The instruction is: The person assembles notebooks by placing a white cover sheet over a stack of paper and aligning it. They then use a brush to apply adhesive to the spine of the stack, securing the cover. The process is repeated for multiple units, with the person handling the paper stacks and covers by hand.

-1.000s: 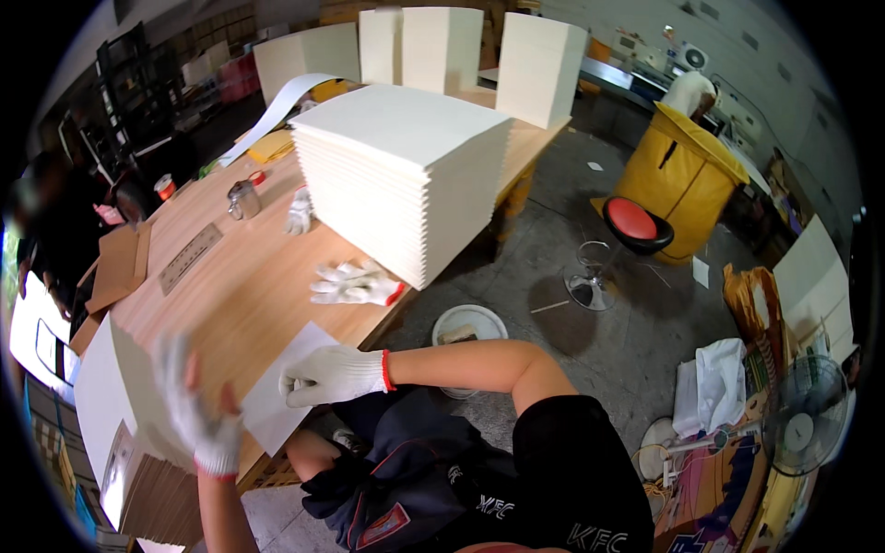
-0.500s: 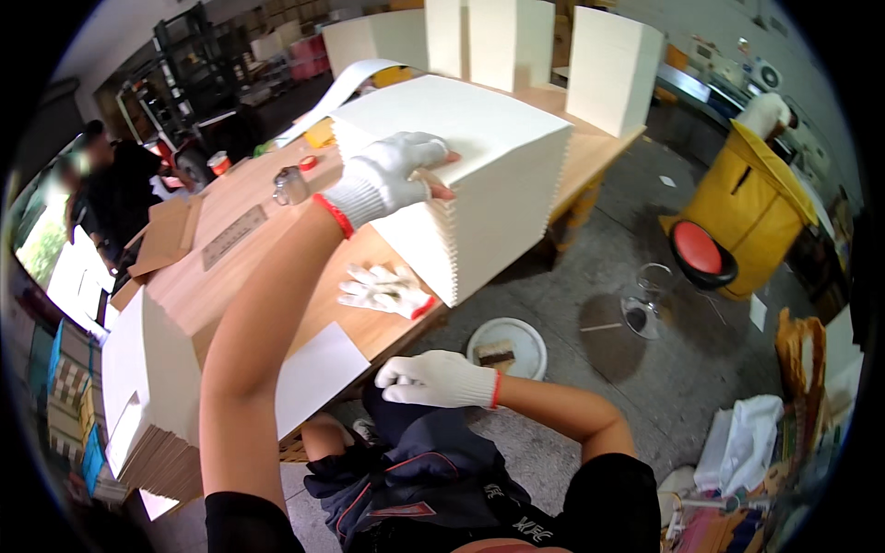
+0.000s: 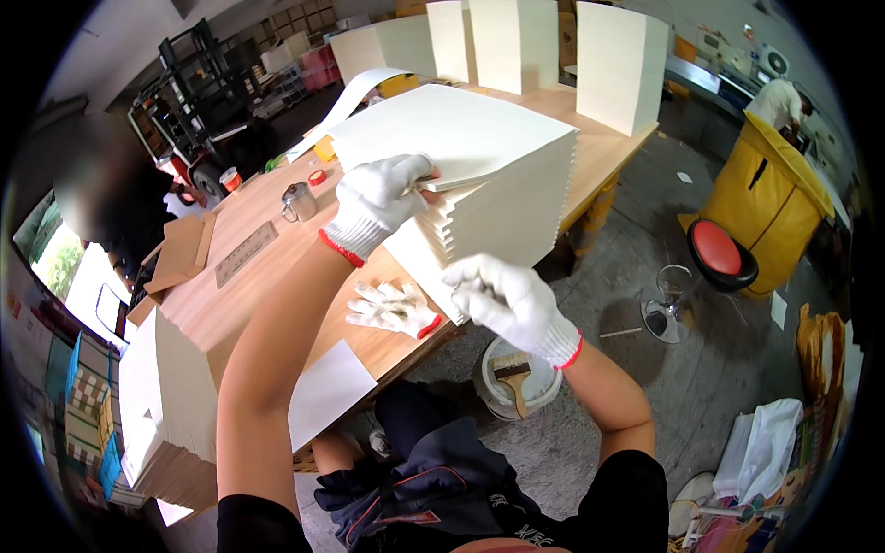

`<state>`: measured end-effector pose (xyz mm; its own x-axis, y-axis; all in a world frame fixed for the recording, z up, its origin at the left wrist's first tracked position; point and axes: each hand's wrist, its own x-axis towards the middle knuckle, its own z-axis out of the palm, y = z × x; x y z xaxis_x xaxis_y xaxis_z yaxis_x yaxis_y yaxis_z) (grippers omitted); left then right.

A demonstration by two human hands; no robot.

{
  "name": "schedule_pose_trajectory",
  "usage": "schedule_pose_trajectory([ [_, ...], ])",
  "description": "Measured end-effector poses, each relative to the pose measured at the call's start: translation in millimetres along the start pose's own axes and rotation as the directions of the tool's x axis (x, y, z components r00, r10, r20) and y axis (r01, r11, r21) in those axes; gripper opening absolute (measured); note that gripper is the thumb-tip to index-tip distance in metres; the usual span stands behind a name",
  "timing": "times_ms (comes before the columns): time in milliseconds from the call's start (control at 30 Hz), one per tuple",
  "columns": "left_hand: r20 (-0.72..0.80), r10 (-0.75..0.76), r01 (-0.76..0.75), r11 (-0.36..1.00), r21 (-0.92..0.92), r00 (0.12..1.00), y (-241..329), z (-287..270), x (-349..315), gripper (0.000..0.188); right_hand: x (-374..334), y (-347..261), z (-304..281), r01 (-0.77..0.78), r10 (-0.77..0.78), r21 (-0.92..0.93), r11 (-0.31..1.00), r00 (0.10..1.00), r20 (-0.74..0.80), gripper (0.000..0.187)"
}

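Observation:
My left hand [image 3: 383, 194], in a white knit glove with a red cuff, pinches the near left corner of the top white board [image 3: 470, 124] on a tall stack. That corner is lifted slightly off the boards below. The stack's edges [image 3: 507, 212] are stepped like teeth. In a matching glove, my right hand [image 3: 507, 304] is raised beside the stack's near lower corner, its fingers loosely bent and apart with nothing in them. A spare pair of white gloves [image 3: 396, 309] lies on the wooden table [image 3: 304, 267] below my left wrist.
A bucket [image 3: 539, 396] with a brush [image 3: 514, 378] across it stands below my right hand. More boards are piled at left [image 3: 180, 396]; a white sheet [image 3: 332, 392] overhangs the table edge. A glass jar [image 3: 298, 201] and a ruler-like plate [image 3: 246, 253] lie left. A stool [image 3: 719, 249] stands right.
My left hand has closed on the top board's corner and raised it a little. My right hand has risen from near my lap toward the stack, uncovering the brush and bucket.

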<state>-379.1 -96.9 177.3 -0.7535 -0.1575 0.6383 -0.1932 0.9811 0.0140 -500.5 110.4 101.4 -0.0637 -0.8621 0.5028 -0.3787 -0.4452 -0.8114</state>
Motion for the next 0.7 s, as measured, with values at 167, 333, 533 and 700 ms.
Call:
schedule_pose_trajectory([
  [167,0.035,-0.047,0.046,0.999,0.025,0.998,11,-5,2,0.035,23,-13,-12,0.198,-0.264,-0.233,0.952,0.917,-0.299,0.018],
  [333,0.042,-0.054,0.053,0.998,0.022,0.998,20,-8,0,0.049,27,-8,-9,0.169,-0.25,-0.258,0.951,0.912,-0.325,0.017],
  [533,0.106,-0.028,0.034,0.998,-0.053,0.994,18,-15,-4,0.052,18,0,-7,0.137,-0.249,-0.343,0.929,0.918,-0.31,0.017],
  [700,0.127,-0.021,0.029,0.998,-0.061,0.992,16,-17,-2,0.047,19,2,-17,0.149,-0.313,-0.431,0.89,0.887,-0.34,0.019],
])
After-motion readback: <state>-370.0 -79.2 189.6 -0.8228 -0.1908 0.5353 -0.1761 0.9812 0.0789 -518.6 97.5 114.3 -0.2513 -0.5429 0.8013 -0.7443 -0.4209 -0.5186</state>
